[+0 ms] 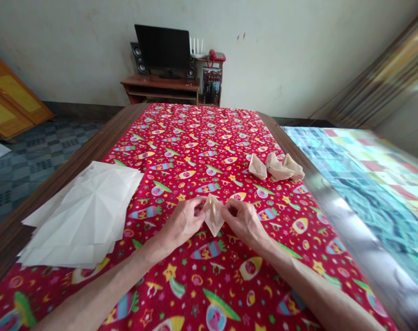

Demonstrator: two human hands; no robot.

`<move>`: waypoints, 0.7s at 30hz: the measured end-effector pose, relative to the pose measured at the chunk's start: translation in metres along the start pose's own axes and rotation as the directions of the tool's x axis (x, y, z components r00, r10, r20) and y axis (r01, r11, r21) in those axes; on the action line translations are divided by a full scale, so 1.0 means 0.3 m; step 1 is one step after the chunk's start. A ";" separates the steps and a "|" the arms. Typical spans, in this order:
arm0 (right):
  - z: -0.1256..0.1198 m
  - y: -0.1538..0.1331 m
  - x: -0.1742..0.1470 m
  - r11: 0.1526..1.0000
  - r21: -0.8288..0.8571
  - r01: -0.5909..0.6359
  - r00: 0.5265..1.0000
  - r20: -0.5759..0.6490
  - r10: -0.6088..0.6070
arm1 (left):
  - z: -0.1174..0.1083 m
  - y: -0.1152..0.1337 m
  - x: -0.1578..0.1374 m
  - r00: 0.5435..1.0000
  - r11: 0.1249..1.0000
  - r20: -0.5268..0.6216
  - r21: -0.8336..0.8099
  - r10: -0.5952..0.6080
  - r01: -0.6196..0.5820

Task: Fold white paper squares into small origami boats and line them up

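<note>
A small folded paper piece (214,219), cream-coloured and diamond-shaped with a raised middle crease, is held over the red patterned cloth. My left hand (187,217) pinches its left corner between thumb and fingers. On the opposite corner, my right hand (245,221) grips it the same way. To the left lies a loose stack of white paper sheets (88,207), the top one marked with creases that fan out from its middle. Several folded paper shapes (279,166) sit in a group at the right, past my right hand.
The red cloth (209,285) with rockets and stars covers a dark wooden table (101,138). Beyond it, a monitor (163,48) and speakers stand on a brown desk (160,82) against the wall. A bed with a patchwork cover (360,184) is at the right, a yellow cabinet (15,94) at the left.
</note>
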State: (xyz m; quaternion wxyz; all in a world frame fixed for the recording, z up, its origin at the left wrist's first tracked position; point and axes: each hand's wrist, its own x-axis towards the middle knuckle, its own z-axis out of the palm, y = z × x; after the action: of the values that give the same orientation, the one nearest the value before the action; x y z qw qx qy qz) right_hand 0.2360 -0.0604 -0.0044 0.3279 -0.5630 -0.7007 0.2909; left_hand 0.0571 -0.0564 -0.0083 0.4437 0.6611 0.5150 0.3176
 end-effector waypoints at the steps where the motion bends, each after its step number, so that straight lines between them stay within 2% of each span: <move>1: 0.001 0.001 0.000 1.000 0.000 -0.003 1.000 0.001 0.003 | 0.002 0.002 0.000 0.999 0.997 0.027 -0.072 -0.037 0.039; 3: 0.003 0.001 0.000 1.000 -0.005 -0.009 1.000 0.005 0.009 | 0.007 0.007 0.000 0.991 0.966 0.082 -0.231 -0.102 0.118; 6: 0.004 0.000 0.000 1.000 -0.008 -0.016 1.000 0.009 0.016 | 0.009 0.022 -0.002 0.983 0.886 0.127 -0.430 -0.131 0.173; 10: 0.005 0.007 0.000 1.000 0.009 -0.012 1.000 0.014 0.012 | -0.005 0.051 -0.013 0.971 0.751 0.203 -0.620 -0.129 0.229; 13: 0.010 0.020 -0.005 0.999 0.030 -0.019 0.999 0.037 0.018 | -0.013 0.060 -0.016 0.954 0.657 0.276 -0.700 -0.114 0.281; 16: 0.002 0.019 -0.022 1.000 0.010 0.030 0.999 -0.044 -0.029 | -0.012 0.054 -0.014 0.955 0.654 0.277 -0.705 -0.102 0.274; 19: -0.027 -0.008 -0.042 0.969 -0.126 0.210 0.948 -0.214 -0.234 | -0.008 0.041 -0.012 0.958 0.710 0.271 -0.655 -0.098 0.258; 21: -0.044 -0.029 -0.048 0.930 -0.137 0.341 0.927 -0.115 -0.357 | -0.004 0.036 -0.012 0.956 0.733 0.278 -0.630 -0.094 0.255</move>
State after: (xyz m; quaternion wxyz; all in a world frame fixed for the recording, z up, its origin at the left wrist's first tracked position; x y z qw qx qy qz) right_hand 0.2434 -0.0758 0.0087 0.3894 -0.4657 -0.7808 0.1476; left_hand 0.0594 -0.0603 0.0021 0.7321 0.4417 0.3755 0.3576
